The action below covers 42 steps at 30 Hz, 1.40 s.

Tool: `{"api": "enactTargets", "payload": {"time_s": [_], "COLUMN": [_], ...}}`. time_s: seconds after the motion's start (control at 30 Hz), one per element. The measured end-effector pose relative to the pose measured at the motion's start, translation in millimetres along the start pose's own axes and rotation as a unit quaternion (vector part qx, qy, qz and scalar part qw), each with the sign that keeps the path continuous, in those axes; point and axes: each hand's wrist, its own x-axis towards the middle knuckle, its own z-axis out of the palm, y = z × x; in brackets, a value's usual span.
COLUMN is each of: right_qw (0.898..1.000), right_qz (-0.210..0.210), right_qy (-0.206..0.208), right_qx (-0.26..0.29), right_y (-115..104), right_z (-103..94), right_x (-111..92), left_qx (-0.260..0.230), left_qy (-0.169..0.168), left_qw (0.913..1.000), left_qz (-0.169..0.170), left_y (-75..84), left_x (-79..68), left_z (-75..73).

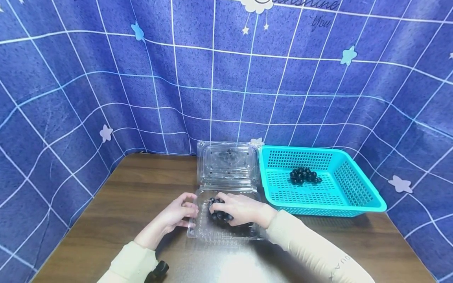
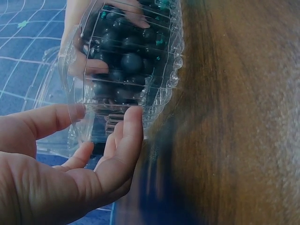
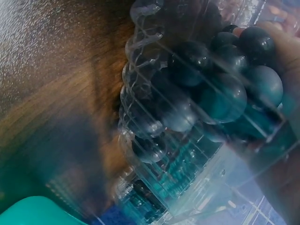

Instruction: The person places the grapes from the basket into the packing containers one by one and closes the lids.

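A clear plastic clamshell box lies on the table with its lid raised at the back. My right hand reaches inside and grips a bunch of dark grapes, its fingers curled over the top. Through the clear wall in the left wrist view, grapes appear between the right hand's fingers. More grapes show through the plastic in the right wrist view. At the box's left side, my left hand rests its fingertips near the rim and wall, fingers loosely bent.
A turquoise plastic basket stands right of the box, close to its lid. Another bunch of dark grapes lies in it. Behind the wooden table hangs a blue gridded curtain.
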Motion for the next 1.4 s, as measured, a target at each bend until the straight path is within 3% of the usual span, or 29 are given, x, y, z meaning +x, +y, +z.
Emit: {"api": "enactTargets", "payload": {"time_s": [0.6,1.1,1.4], "right_qw": [0.999,0.999,1.0], "right_qz": [0.017,0.004,0.007], "right_qy": [-0.029,-0.016,-0.008], "right_qx": [-0.011,-0.038,-0.028], "right_y": [3,12,21], "right_z": [-9.2,-50.9,-78.3], "right_x": [-4,-16,-28], "left_qx": [-0.003,-0.003,-0.005], "left_qy": [0.003,-0.001,-0.001], "left_qw": [1.0,1.0,1.0], "left_qz": [-0.004,-0.002,0.002], "left_y": [2.2,3.9,2.4], "left_x": [-0.6,-1.1,-2.9], "left_z": [1.2,0.8,0.8]}}
